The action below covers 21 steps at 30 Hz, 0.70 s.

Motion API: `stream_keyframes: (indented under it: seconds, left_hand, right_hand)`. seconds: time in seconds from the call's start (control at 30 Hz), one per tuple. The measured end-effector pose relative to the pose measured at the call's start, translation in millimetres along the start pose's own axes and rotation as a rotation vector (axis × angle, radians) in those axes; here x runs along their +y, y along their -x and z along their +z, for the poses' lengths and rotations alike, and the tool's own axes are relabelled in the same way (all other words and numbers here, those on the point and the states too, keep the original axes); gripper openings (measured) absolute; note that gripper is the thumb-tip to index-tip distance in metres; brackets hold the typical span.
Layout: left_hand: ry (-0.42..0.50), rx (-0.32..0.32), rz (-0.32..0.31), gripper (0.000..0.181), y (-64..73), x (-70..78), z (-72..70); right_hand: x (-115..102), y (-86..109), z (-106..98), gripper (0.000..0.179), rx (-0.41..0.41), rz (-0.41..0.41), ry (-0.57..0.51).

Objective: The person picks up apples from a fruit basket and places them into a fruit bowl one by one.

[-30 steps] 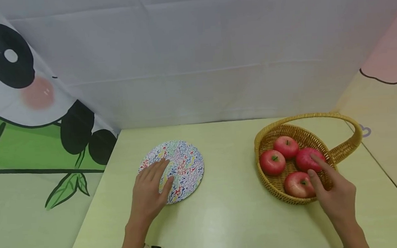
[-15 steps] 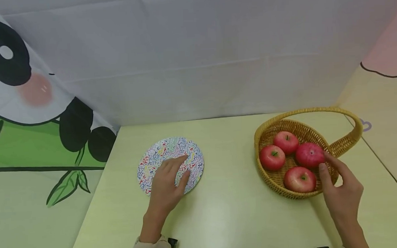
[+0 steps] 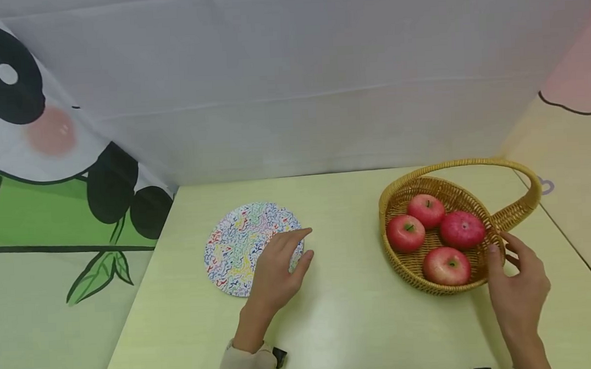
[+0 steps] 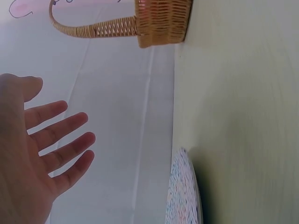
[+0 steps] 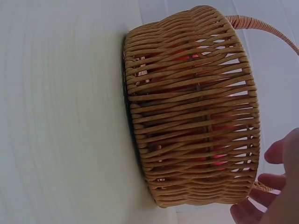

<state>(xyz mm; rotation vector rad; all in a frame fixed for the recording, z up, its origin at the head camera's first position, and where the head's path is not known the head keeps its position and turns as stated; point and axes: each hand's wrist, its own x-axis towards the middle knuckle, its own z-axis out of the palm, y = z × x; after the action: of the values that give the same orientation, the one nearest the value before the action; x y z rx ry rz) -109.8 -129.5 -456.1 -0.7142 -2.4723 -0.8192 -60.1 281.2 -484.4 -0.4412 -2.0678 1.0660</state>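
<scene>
My right hand (image 3: 520,287) is at the right rim of a wicker basket (image 3: 395,265), its thumb beside the rim and its fingers around the outer side near the handle's foot. In the right wrist view its fingertips (image 5: 245,212) are right at the basket's rim. Inside the basket lie three red apples (image 3: 446,266) and a darker pink round fruit (image 3: 462,230). My left hand (image 3: 279,268) hovers over the right edge of a round disc (image 3: 239,247) with multicoloured squiggles. Its fingers are spread and hold nothing, as the left wrist view shows.
The pale yellow table (image 3: 351,325) stands against a white cloth (image 3: 291,85) at the back. At the left hangs a cloth printed with a cartoon (image 3: 50,134). A light panel (image 3: 572,178) stands at the right.
My left hand has moved right across the disc to its right edge. My right hand has drawn back from over the fruit to the basket's right rim. Basket and fruit keep their places.
</scene>
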Motion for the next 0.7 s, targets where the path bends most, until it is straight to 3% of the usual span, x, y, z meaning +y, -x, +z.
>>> stream_keyframes:
  seconds: [0.23, 0.43, 0.7]
  left_hand:
    - [0.05, -0.078, 0.011, 0.039, -10.8, 15.5, 6.3]
    - [0.1, -0.125, 0.038, 0.042, -22.8, 29.2, 11.6]
    - [0.168, -0.176, 0.101, 0.044, -37.1, 44.5, 21.9]
  right_hand:
    - [6, -1.2, 0, 0.033, -0.001, 0.137, 0.001]
    - [11, -6.7, -5, 0.037, -0.05, 0.283, 0.031]
    - [12, -9.9, -6, 0.035, -0.111, 0.378, 0.044]
